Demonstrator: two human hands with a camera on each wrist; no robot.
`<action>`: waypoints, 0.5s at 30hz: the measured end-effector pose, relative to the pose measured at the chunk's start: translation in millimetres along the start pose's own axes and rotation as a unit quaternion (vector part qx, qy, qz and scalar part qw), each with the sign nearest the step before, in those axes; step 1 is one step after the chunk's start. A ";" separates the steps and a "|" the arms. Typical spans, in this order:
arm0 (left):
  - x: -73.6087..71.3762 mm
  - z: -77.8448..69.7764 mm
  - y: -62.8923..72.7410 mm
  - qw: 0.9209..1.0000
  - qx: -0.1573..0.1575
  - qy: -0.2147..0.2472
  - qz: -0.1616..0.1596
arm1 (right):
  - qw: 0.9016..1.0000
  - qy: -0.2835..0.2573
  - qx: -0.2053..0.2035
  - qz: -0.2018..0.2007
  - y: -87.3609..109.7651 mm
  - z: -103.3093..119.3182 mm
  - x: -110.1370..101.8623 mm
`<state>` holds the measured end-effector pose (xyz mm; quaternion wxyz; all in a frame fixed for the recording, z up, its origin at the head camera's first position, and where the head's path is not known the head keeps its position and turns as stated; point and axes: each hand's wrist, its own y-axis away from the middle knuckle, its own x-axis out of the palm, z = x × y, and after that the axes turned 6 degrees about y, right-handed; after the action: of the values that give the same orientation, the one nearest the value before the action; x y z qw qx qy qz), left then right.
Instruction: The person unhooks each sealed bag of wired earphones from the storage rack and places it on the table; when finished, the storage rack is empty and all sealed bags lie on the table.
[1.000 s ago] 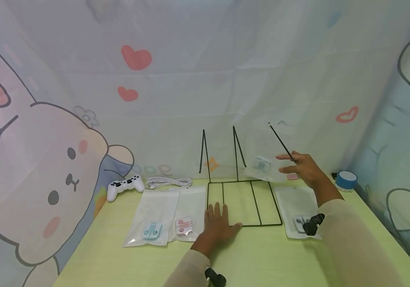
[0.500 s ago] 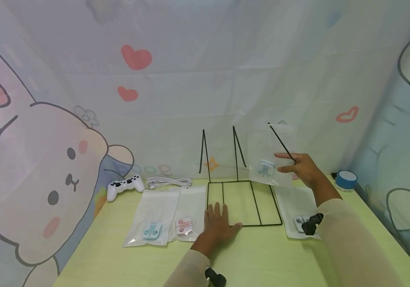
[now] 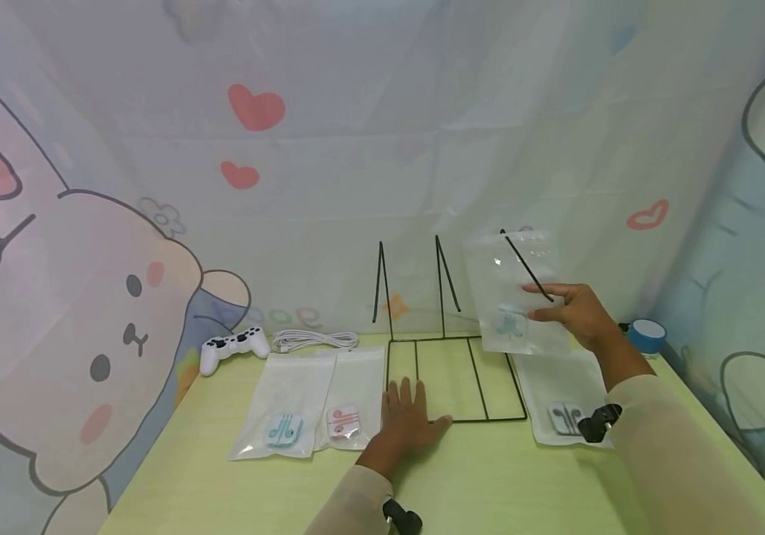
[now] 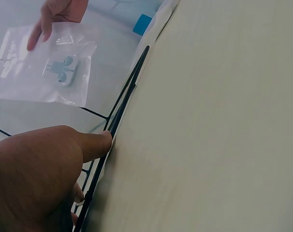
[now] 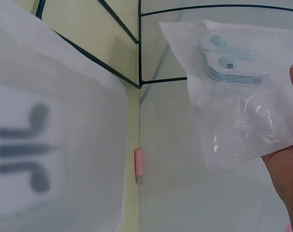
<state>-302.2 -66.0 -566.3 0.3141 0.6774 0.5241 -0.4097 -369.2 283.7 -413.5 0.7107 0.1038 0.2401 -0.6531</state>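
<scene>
A clear zip bag (image 3: pixel 489 275) with pale blue earphones inside stands up at the right post of a black wire display rack (image 3: pixel 485 386). The rack's sloping front rod crosses before the bag. My right hand (image 3: pixel 579 312) is at that rod's lower end, index finger and thumb stretched out apart and overlapping the bag; the left wrist view shows the fingers (image 4: pixel 46 24) against the plastic. Whether they still touch it I cannot tell. My left hand (image 3: pixel 405 423) lies with fingers spread on the rack's base, its thumb (image 4: pixel 95 146) at the front bar.
Left of the rack lie two bagged earphone sets, one blue (image 3: pixel 282 431) and one pink (image 3: pixel 343 422). Behind them are a white game controller (image 3: pixel 233 348) and a coiled white cable (image 3: pixel 315 340). Dark earphones (image 3: pixel 566 418) in a bag and blue tape (image 3: pixel 647 336) are at the right.
The zip bag has swung slightly right and now hangs more upright, facing forward. My right hand has drawn back a little to the right. My left hand has not moved.
</scene>
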 end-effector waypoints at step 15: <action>-1.3 -1.6 2.1 1.000 -0.004 0.006 0.002 | 0.997 0.073 -0.001 -0.027 16.5 8.4 -22.8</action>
<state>-300.0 -65.8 -564.5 0.3140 0.6797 0.5264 -0.4030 -352.1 301.9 -398.1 0.6738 0.1441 0.2942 -0.6623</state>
